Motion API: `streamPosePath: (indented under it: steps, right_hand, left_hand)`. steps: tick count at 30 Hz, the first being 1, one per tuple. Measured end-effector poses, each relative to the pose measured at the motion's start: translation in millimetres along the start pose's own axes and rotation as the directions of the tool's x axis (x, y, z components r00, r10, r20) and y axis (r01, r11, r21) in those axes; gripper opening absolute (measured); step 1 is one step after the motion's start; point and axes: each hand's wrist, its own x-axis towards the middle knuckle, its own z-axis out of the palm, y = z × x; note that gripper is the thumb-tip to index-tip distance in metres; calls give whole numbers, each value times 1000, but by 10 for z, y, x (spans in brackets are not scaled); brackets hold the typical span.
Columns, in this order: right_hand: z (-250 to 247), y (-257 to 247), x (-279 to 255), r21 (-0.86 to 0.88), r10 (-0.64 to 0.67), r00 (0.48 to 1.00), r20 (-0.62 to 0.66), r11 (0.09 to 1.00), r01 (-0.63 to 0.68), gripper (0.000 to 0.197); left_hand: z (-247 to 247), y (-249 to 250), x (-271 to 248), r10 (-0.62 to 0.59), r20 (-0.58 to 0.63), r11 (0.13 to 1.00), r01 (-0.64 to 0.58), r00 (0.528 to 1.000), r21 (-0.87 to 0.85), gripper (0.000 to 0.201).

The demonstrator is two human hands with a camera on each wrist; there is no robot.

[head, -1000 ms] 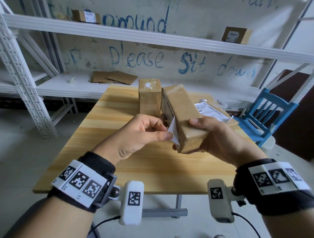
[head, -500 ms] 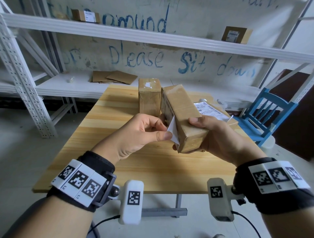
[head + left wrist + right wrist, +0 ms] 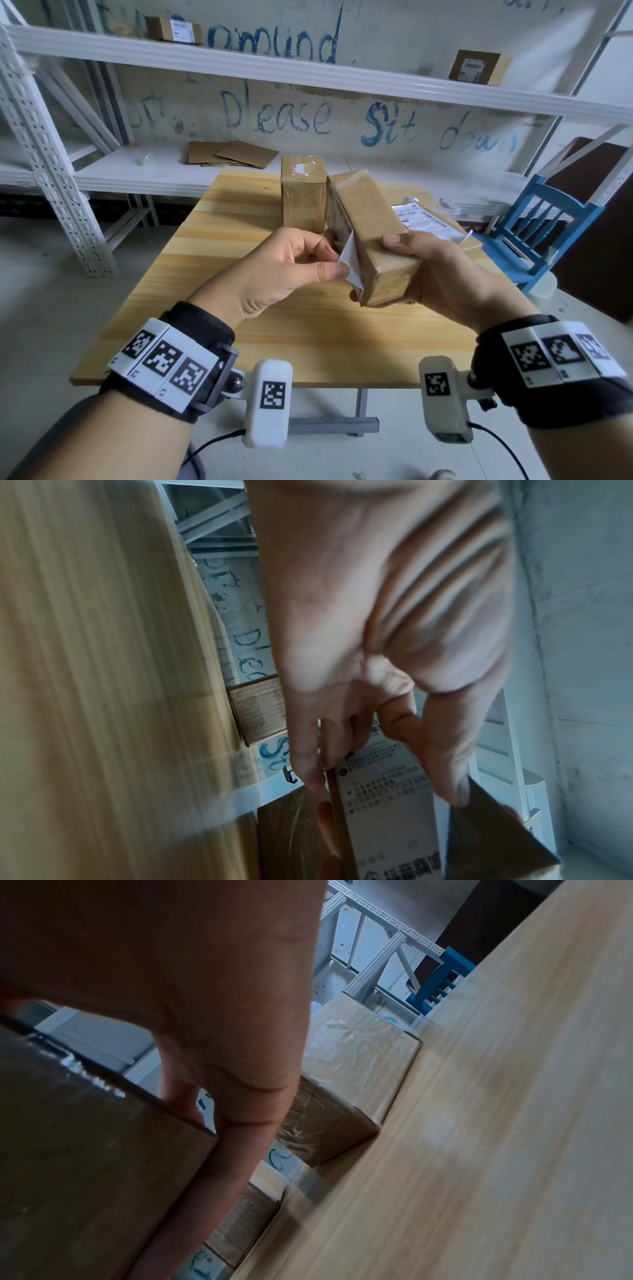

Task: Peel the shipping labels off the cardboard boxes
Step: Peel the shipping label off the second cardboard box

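Note:
My right hand (image 3: 421,263) grips a long taped cardboard box (image 3: 371,233) held above the wooden table (image 3: 222,274), thumb on top and fingers underneath. On the box's left face sits a white shipping label (image 3: 344,240) with its near corner lifted. My left hand (image 3: 298,263) pinches that lifted corner between thumb and forefinger. In the left wrist view the printed label (image 3: 383,785) lies under my fingertips (image 3: 452,791). In the right wrist view my right hand (image 3: 219,1123) wraps the box (image 3: 89,1150).
A second box (image 3: 303,195) with label remnants on top stands upright behind the held one. A flat box with a white label (image 3: 423,221) lies at the right. Metal shelving (image 3: 308,75) carries two more labelled boxes. A blue chair (image 3: 544,226) stands right of the table.
Almost nothing has shifted; my left thumb and forefinger keep pinching the lifted label corner and my right hand keeps the box steady.

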Motion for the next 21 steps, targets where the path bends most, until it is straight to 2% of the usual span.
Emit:
streamPosePath:
  steps: [10,14,18,21]
  right_hand:
    - [-50,33,9,-32,-21,999,32,999,22,52]
    - [-45,30,-5,-35,-25,997,69,999,27,44]
    - [-48,28,9,17,-15,999,42,1000,14,36]
    - [-39,19,10,21,-9,999,36,1000,8,37]
  left_hand:
    - [6,1,0,-16,-16,1000,16,1000,9,9]
    - [13,6,-1,-14,-11,999,15,1000,40,14]
    - [19,15,0,1,-17,1000,0,1000,25,26]
    - [28,35,-5,-6,-11,1000,6,1000,17,16]
